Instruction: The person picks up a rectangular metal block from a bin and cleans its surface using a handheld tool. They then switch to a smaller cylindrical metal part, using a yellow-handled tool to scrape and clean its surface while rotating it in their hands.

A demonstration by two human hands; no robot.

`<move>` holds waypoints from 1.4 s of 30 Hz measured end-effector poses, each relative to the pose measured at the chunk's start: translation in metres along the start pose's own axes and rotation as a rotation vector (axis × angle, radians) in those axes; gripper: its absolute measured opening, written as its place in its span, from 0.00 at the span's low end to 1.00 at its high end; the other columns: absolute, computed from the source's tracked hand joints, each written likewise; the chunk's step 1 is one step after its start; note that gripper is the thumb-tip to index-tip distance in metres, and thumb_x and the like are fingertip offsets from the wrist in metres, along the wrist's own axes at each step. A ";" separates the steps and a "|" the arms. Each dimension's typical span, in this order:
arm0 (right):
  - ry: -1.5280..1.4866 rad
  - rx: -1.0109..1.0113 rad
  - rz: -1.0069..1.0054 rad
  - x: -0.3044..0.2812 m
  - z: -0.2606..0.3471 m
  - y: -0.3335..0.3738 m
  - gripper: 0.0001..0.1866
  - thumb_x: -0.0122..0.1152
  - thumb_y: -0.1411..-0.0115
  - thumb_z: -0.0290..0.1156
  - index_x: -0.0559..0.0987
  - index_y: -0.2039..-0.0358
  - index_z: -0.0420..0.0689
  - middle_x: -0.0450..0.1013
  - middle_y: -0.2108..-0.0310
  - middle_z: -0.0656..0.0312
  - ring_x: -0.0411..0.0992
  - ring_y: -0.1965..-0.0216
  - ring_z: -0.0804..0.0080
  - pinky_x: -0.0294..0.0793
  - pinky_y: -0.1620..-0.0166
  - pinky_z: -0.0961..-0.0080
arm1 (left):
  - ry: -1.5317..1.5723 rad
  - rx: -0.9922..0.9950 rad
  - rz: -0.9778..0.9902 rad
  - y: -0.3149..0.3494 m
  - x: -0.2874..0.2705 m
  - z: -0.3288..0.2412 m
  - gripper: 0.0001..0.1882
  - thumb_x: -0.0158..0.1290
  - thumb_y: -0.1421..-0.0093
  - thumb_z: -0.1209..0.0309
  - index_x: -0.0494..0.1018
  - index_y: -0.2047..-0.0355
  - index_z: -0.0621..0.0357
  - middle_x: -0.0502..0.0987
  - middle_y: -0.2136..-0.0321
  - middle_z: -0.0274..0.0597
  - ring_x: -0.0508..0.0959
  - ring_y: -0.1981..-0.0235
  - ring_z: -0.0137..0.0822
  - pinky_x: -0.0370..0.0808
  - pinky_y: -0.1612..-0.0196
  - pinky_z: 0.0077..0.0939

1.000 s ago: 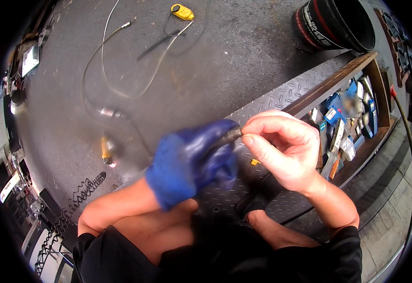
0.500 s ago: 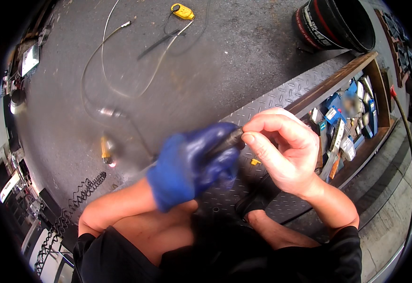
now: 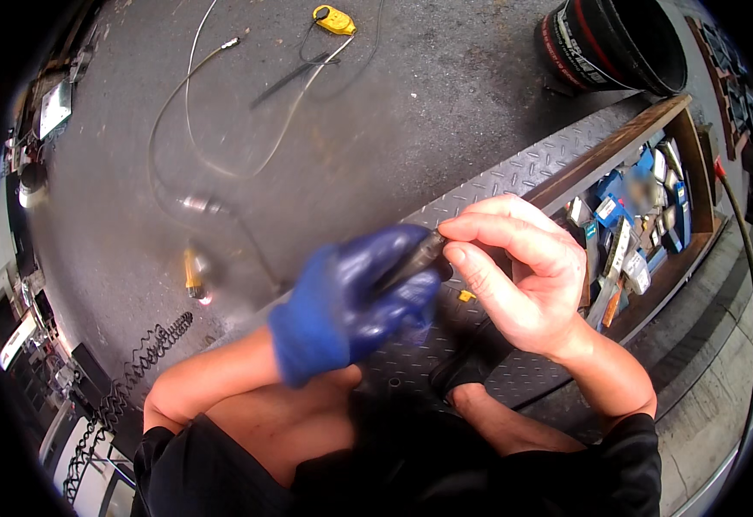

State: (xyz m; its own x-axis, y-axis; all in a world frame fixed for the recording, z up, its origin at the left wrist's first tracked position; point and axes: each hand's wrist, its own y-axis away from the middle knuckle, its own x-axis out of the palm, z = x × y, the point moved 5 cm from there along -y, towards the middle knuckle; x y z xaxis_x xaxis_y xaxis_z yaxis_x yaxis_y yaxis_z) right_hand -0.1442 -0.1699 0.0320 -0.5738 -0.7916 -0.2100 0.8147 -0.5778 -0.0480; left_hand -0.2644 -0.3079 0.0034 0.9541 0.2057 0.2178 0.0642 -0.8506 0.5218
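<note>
My left hand (image 3: 355,297), in a blue coated glove, is closed around a dark, narrow, roughly cylindrical tool (image 3: 420,258). Most of that tool is hidden in the glove, so its exact kind does not show. The exposed end points toward my bare right hand (image 3: 523,276). There the thumb and index finger curl in a pinch at the tool's tip, the index fingertip touching it. Whether a small piece lies between these two fingers I cannot make out. Below the hands, a small yellow piece (image 3: 466,295) rests on the tread plate (image 3: 488,183).
A wooden tray (image 3: 557,185) of blue and white boxes lies to the right, with a black bucket (image 3: 570,52) beyond. On the floor are a yellow inflator gauge (image 3: 333,21) with a clear hose (image 3: 295,121), a lit yellow lamp (image 3: 193,274) and a coiled black hose (image 3: 148,358).
The thumb of my right hand has shifted slightly away from the tool's tip, opening the pinch a little. The gloved left hand and tool have turned slightly.
</note>
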 end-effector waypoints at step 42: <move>-0.196 0.355 -0.189 -0.010 -0.016 0.008 0.10 0.63 0.34 0.18 0.83 0.53 0.32 0.79 0.59 0.59 0.77 0.60 0.79 0.76 0.57 0.84 | 0.362 -0.152 0.127 -0.005 0.005 0.006 0.16 0.52 0.27 0.70 0.72 0.42 0.59 0.82 0.61 0.37 0.79 0.65 0.24 0.78 0.63 0.22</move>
State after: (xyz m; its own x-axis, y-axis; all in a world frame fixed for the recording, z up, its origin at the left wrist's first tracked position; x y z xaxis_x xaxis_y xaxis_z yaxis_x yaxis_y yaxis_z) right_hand -0.1302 -0.1634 0.0177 -0.7426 -0.6686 -0.0385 0.6348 -0.7211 0.2774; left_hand -0.2579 -0.3060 -0.0031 0.7851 0.2840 0.5505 -0.1170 -0.8047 0.5820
